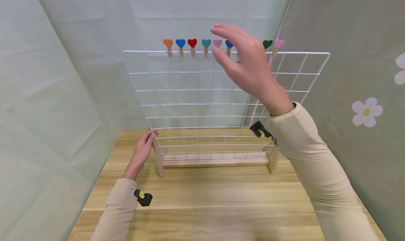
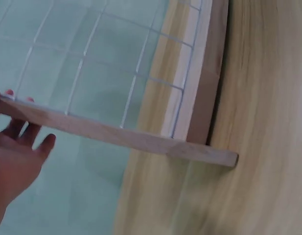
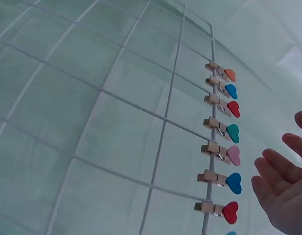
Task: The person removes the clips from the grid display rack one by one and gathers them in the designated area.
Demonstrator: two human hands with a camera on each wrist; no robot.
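A white wire grid (image 1: 196, 103) stands upright in a wooden base (image 1: 215, 162) on a wooden table (image 1: 221, 198). Several heart-topped wooden pegs are clipped along its top wire, among them orange (image 1: 168, 45), red (image 1: 192, 45) and pink (image 1: 217, 44). My right hand (image 1: 221, 40) is raised in front of the top wire by the pink and blue (image 1: 229, 45) pegs, fingers spread and holding nothing. The right wrist view shows the peg row (image 3: 219, 129) beside that open hand (image 3: 283, 186). My left hand (image 1: 145, 146) rests with straight fingers against the grid's left wooden foot (image 2: 141, 139).
Pale green fabric walls close in the table on the left, back and right; the right one carries white daisy prints (image 1: 367, 111). The grid's right foot (image 1: 273, 160) stands near the right sleeve. Bare tabletop lies in front of the base.
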